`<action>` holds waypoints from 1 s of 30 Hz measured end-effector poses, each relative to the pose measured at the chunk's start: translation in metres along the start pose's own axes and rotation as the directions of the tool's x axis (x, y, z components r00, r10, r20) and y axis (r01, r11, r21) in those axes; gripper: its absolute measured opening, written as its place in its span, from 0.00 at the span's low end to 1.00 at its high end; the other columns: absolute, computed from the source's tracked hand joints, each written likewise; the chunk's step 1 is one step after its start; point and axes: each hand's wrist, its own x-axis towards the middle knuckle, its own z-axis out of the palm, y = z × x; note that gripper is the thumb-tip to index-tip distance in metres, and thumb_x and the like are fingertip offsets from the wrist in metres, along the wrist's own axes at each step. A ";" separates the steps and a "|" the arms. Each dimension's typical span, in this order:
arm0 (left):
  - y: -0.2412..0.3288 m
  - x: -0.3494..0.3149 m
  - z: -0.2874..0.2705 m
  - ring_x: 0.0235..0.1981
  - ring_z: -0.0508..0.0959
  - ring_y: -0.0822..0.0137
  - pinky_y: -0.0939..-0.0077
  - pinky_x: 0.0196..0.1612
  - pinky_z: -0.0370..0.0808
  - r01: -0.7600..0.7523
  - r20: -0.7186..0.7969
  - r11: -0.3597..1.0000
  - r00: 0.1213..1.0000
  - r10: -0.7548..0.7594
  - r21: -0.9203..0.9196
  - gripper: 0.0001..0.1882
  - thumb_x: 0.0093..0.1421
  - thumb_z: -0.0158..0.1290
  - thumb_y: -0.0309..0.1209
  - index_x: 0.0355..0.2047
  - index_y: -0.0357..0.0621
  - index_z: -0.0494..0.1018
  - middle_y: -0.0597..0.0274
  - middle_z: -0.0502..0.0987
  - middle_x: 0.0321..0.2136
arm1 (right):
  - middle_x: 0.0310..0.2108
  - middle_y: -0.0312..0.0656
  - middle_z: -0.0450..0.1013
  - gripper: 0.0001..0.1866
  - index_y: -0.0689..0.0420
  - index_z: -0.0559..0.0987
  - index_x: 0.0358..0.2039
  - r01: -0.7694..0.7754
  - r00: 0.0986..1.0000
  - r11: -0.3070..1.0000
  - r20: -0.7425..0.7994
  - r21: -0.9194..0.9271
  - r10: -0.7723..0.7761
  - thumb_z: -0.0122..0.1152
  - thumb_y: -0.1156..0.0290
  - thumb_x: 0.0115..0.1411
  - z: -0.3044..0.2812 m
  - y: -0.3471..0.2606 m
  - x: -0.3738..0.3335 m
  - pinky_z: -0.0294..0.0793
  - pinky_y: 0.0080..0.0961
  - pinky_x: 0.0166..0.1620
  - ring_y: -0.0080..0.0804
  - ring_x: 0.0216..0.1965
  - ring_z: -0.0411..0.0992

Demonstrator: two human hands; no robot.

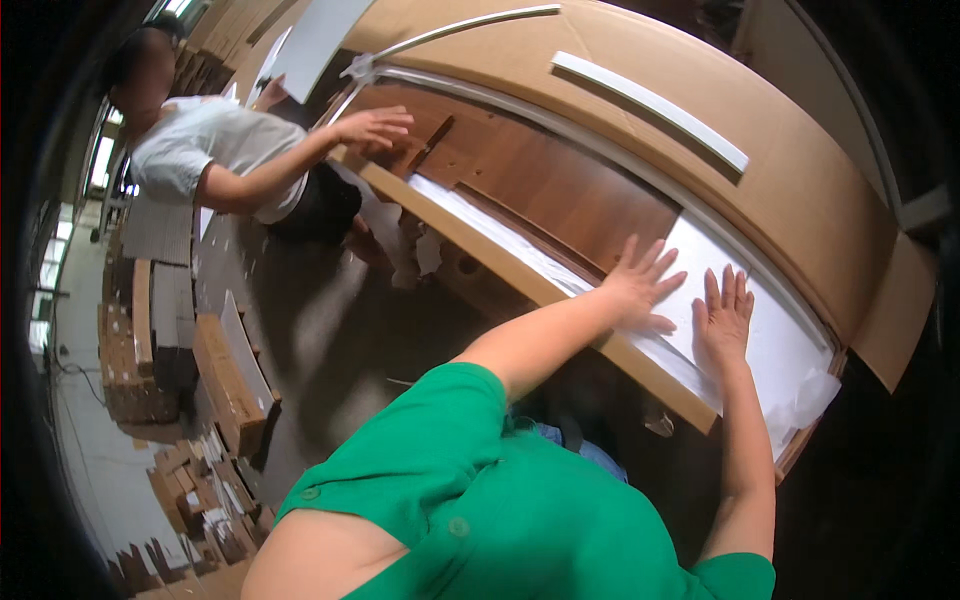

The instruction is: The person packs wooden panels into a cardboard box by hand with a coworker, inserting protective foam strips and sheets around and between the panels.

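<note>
A long, shallow cardboard box (535, 283) stretches from the far left to the right in front of me. Inside it lie brown wood-grain panels (560, 185) and, at the right end, a flat white board (785, 350). My left hand (645, 287) rests with fingers spread at the white board's left edge, beside the brown panel. Just to its right, my right hand (724, 318) lies flat on the white board, fingers apart. Neither hand grips anything. White foam sheeting (500, 225) lines the near side, and crumpled clear wrap (812, 395) bunches at the right corner.
The box's large flap (480, 45) is folded back, with a white strip (650, 110) on it. A co-worker (230, 160) at the far left reaches one hand over the box and holds a pale panel (325, 40). Cardboard stacks (235, 385) stand on the floor at left.
</note>
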 end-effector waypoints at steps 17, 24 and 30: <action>-0.275 -0.202 -0.059 0.41 0.75 0.54 0.63 0.45 0.71 0.213 -0.433 0.920 0.832 -0.347 -0.328 0.13 0.53 0.56 0.36 0.34 0.39 0.74 0.53 0.75 0.38 | 0.65 0.50 0.41 0.33 0.46 0.52 0.63 -0.303 0.897 0.948 0.304 -0.102 0.319 0.40 0.49 0.60 -0.027 -0.059 0.017 0.38 0.52 0.63 0.51 0.65 0.38; -0.284 -0.204 -0.042 0.44 0.74 0.60 0.63 0.50 0.66 0.044 -0.738 0.993 0.665 -0.113 -0.113 0.09 0.54 0.53 0.33 0.32 0.42 0.75 0.58 0.76 0.38 | 0.46 0.50 0.70 0.19 0.58 0.71 0.49 -0.120 0.941 0.890 -0.236 0.439 0.243 0.52 0.63 0.60 -0.017 -0.148 0.057 0.65 0.31 0.51 0.41 0.49 0.67; -0.282 -0.204 -0.033 0.46 0.73 0.62 0.64 0.50 0.65 0.052 -0.743 0.989 0.655 -0.141 -0.141 0.11 0.55 0.52 0.36 0.34 0.44 0.75 0.58 0.75 0.42 | 0.34 0.41 0.75 0.19 0.63 0.73 0.45 -0.458 0.888 0.175 0.440 0.872 0.130 0.55 0.61 0.60 -0.038 -0.316 0.116 0.72 0.18 0.31 0.24 0.30 0.74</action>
